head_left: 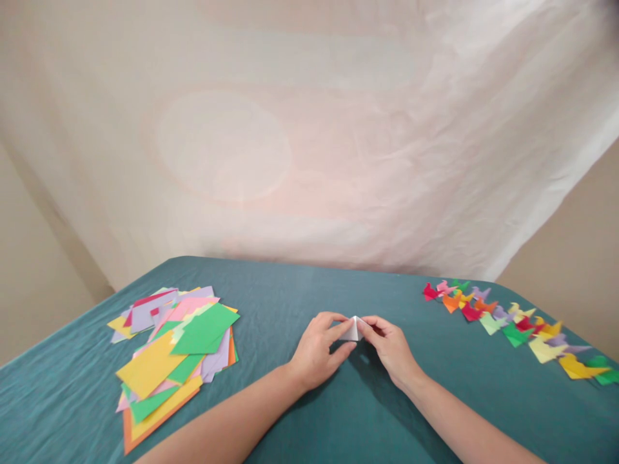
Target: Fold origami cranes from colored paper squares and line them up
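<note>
A small folded piece of white paper (354, 329), peaked at the top, is held between my two hands just above the table, near its middle. My left hand (320, 348) pinches its left side, with the thumb low and the fingers above. On the right side, the thumb and fingertips of my right hand (391, 347) press together on the paper. Fingers cover both outer ends of the piece, so its full shape is hidden.
A loose pile of colored paper sheets (149, 364) lies on the left of the teal-covered table (290, 290). Along the right edge stand several folded paper birds (516, 334) in rows. A pale cloth (329, 142) hangs behind the table.
</note>
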A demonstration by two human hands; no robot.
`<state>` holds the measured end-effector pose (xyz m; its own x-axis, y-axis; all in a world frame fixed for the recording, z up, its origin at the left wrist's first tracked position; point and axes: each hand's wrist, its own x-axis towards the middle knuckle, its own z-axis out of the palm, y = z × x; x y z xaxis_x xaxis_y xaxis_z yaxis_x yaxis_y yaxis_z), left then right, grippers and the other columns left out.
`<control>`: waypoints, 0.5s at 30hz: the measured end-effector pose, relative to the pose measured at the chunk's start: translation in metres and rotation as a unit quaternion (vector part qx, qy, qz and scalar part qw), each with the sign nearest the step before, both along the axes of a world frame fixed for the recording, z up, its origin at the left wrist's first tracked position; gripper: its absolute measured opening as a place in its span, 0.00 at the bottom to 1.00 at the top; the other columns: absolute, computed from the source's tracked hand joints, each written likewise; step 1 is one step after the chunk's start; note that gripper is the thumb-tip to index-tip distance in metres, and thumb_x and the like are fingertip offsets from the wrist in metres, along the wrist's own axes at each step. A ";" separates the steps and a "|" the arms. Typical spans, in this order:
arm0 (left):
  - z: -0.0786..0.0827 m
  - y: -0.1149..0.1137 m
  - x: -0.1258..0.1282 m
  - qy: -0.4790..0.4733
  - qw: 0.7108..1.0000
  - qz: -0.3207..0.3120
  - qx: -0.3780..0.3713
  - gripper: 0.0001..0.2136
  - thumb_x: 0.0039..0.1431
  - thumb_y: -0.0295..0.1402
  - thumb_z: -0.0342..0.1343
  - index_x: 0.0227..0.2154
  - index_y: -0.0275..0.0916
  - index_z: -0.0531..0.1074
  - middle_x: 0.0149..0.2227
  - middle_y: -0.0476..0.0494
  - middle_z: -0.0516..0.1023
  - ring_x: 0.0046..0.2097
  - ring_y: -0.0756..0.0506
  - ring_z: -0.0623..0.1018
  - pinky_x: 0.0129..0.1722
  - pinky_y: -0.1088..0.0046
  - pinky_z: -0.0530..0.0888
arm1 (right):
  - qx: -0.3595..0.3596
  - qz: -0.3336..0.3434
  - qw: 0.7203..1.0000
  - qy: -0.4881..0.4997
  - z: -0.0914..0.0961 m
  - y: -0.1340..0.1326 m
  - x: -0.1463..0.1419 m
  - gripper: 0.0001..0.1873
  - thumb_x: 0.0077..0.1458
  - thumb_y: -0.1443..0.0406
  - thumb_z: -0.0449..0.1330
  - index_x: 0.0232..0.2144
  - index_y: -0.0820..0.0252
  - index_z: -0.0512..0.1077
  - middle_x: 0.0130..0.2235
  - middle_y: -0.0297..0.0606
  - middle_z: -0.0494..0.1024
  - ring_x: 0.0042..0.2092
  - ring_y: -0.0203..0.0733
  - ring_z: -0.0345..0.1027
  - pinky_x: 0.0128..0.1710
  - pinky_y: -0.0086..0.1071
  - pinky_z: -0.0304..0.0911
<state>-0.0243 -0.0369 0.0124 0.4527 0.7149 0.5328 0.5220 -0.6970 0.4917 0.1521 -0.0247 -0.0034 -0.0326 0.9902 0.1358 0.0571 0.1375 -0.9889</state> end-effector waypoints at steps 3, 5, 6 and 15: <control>0.001 -0.001 0.000 -0.010 1.000 -0.005 -0.003 0.17 0.58 0.32 0.51 0.51 0.44 0.65 0.47 0.42 0.69 0.49 0.44 0.67 0.50 0.63 0.66 | 0.007 0.002 1.000 -0.006 -0.001 0.000 0.000 0.17 0.47 0.52 0.60 0.31 0.60 0.76 0.31 0.37 0.76 0.33 0.40 0.65 0.34 0.30 0.58; 0.001 -0.001 -0.001 -0.016 1.000 -0.006 -0.005 0.16 0.59 0.32 0.51 0.51 0.44 0.66 0.46 0.42 0.69 0.49 0.44 0.67 0.50 0.63 0.66 | 0.010 0.004 1.000 -0.014 -0.001 0.000 0.000 0.18 0.48 0.52 0.60 0.33 0.60 0.76 0.32 0.38 0.76 0.33 0.41 0.65 0.34 0.30 0.59; 0.001 -0.001 -0.001 -0.018 1.000 -0.006 -0.004 0.16 0.59 0.32 0.50 0.51 0.44 0.66 0.46 0.42 0.69 0.49 0.44 0.68 0.50 0.63 0.66 | 0.011 0.005 1.000 -0.018 -0.001 0.000 0.000 0.18 0.48 0.52 0.60 0.33 0.60 0.76 0.32 0.38 0.76 0.33 0.41 0.65 0.34 0.30 0.59; -0.001 0.000 -0.002 -0.015 1.000 0.009 -0.005 0.15 0.59 0.33 0.50 0.50 0.45 0.67 0.43 0.42 0.69 0.46 0.44 0.68 0.48 0.63 0.67 | 0.022 0.006 0.999 -0.026 0.000 0.000 0.000 0.17 0.48 0.53 0.59 0.33 0.59 0.77 0.28 0.35 0.74 0.31 0.39 0.63 0.32 0.30 0.58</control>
